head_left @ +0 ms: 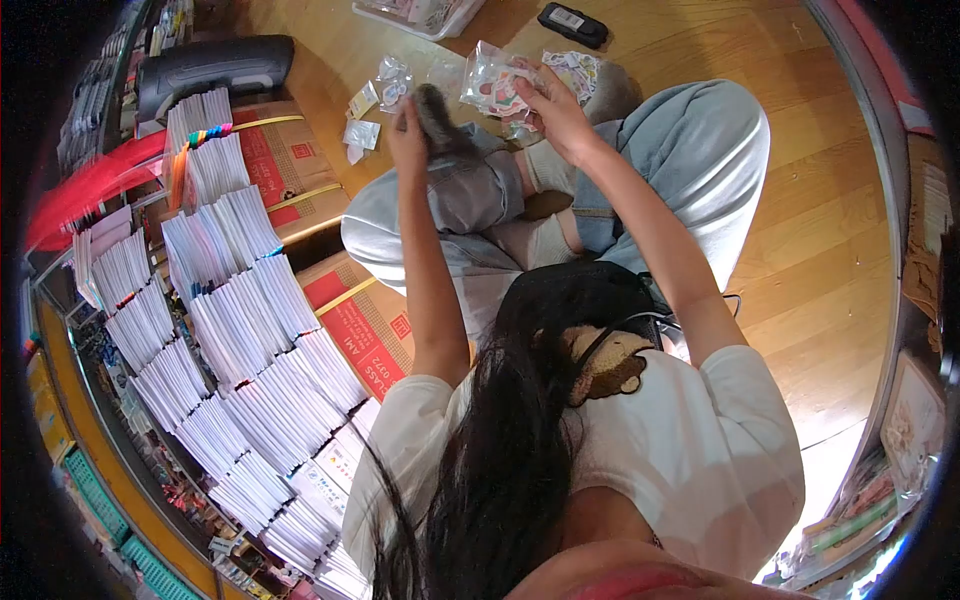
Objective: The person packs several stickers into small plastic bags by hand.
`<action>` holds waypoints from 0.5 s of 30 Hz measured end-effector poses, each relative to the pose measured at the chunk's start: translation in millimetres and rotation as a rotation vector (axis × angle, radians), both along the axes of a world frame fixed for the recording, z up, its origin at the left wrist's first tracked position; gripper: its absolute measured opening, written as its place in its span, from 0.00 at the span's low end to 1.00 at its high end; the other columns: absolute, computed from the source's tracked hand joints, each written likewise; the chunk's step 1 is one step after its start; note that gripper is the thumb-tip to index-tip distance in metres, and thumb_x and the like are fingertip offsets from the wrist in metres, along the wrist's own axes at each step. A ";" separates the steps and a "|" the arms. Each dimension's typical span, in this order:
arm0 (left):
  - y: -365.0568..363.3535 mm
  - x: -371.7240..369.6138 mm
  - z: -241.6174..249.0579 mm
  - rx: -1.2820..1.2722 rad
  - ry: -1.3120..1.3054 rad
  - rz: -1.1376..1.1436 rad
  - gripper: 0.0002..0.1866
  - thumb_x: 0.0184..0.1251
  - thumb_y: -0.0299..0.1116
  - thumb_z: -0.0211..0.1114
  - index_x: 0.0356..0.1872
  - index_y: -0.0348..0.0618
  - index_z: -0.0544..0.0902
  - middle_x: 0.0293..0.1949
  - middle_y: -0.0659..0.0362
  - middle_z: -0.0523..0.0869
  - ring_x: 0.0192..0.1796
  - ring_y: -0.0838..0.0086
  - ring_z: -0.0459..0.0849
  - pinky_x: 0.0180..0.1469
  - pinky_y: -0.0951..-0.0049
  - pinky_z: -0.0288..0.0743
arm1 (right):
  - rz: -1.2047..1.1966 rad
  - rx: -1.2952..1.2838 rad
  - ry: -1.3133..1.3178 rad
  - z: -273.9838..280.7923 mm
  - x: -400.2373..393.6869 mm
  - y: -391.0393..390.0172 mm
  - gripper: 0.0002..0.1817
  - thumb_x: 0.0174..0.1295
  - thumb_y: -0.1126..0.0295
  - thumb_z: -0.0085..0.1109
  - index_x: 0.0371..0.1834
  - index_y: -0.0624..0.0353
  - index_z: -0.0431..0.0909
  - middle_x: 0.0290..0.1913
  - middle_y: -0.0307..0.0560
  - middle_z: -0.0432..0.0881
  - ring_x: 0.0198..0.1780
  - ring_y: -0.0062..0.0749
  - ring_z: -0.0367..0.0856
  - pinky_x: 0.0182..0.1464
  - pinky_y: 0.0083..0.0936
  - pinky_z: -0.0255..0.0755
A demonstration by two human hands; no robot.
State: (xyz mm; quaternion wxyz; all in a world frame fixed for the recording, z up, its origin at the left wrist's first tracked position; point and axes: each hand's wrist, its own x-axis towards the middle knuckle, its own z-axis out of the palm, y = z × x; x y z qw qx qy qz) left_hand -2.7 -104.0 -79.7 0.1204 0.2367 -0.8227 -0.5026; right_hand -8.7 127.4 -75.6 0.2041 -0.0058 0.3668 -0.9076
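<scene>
My right hand grips a clear plastic bag of colourful stickers by its right edge, above the floor between my knees. My left hand is beside a dark fuzzy slipper, fingers drawn together. What its fingertips hold, if anything, is hidden. Just beyond them lies a small clear packet. A yellowish packet and a silvery packet are to the left on the floor. Right of the bag lies a pile of loose stickers.
Stacked white booklets and red-and-brown cartons line the left side. A white tray and a black case with a label rest on the wooden floor. Shelving edges the right.
</scene>
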 end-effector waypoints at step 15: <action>80.4 19.7 60.3 0.057 -0.009 -0.183 0.18 0.56 0.38 0.65 0.34 0.28 0.80 0.27 0.58 0.82 0.31 0.80 0.77 0.34 0.79 0.70 | -0.371 1.203 1.262 15.8 1.2 2.3 0.34 0.50 0.69 0.64 0.62 0.46 0.63 0.56 0.46 0.71 0.56 0.40 0.69 0.57 0.33 0.65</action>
